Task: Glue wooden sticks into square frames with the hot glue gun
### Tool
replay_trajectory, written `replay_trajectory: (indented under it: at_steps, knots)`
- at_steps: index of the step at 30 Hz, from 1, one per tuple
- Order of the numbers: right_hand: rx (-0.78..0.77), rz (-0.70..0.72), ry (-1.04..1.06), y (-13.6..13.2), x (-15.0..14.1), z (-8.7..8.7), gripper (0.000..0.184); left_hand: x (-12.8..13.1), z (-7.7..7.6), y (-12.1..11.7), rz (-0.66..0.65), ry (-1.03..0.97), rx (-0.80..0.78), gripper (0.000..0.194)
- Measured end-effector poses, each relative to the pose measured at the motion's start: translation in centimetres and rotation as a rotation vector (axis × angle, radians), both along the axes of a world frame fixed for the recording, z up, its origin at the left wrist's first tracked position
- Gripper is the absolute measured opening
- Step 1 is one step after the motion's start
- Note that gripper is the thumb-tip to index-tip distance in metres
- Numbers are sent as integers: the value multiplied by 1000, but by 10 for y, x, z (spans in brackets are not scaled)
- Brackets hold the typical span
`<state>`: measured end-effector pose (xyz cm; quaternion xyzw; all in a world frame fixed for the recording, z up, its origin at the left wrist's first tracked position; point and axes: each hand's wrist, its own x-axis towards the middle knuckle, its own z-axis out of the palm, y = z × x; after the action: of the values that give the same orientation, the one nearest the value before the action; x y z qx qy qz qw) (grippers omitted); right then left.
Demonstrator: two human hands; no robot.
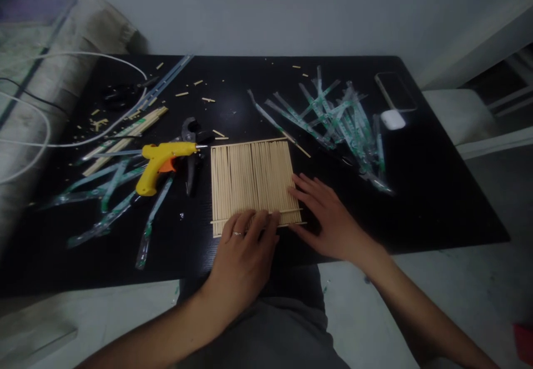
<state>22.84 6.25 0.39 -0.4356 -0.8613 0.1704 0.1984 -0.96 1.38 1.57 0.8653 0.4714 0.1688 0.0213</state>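
A square panel of thin wooden sticks point(254, 174) lies flat on the black table, its sticks set side by side. One loose-looking stick point(287, 212) crosses the panel near its front edge. Over that front edge rests my left hand point(250, 235), wearing a ring, its fingers laid on the sticks. My right hand point(327, 213) touches the panel's right side with fingers stretched out. To the panel's left, a yellow glue gun point(160, 158) with an orange trigger points its nozzle at the far left corner. Black-handled pliers point(190, 158) lie beneath and beside it.
Clear plastic wrappers with green print point(333, 113) are heaped at the back right, near a phone point(395, 91) and a white earbud case point(392, 119). More wrappers point(112, 185), bundled sticks point(129, 138), scissors point(120, 94), stick offcuts point(182, 94) and a white cable point(104, 56) lie at left.
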Motion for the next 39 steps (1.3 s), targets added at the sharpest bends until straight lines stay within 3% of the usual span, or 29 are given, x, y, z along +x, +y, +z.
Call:
replay_trajectory:
  at_steps: [6,11,15,21,29,39]
  knots:
    - [11,1,12,0,1,-2,70,-13,9,27,-203,3,-71,44]
    - [-4,-8,25,-1,1,-3,71,-17,19,45,-271,34,-114,25]
    - [-4,-9,28,-1,1,-4,70,-18,18,52,-305,33,-76,23]
    - [-36,-15,15,0,1,-1,74,-20,18,62,-302,42,-98,29]
    - [-62,-19,31,0,1,0,84,-19,18,72,-305,23,-127,23]
    - [-58,-23,22,0,1,0,81,-25,12,71,-242,-29,-57,46]
